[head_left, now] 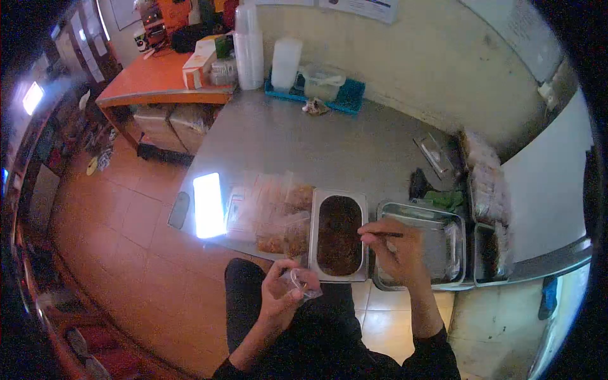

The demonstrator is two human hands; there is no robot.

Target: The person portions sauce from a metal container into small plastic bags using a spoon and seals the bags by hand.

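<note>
My left hand [277, 299] grips a small clear plastic bag [305, 285] just in front of the near edge of the metal table. In my right hand [400, 253] is a thin, dark, stick-like utensil [387, 234], pinched between the fingers; its kind is not clear. That hand hovers between a steel pan [315, 253] and a wider metal tray [461, 253]. Dark brown food [340, 234] fills the pan. Left of the pan lie filled clear bags [278, 240] with orange-brown contents, partly blurred.
A brightly lit phone [208, 206] rests at the table's left edge. Packed bags [484, 180] are stacked along the right side, near a green item [444, 200]. A blue tray [349, 98] with containers and tall stacked plastic cups [248, 50] stand at the back.
</note>
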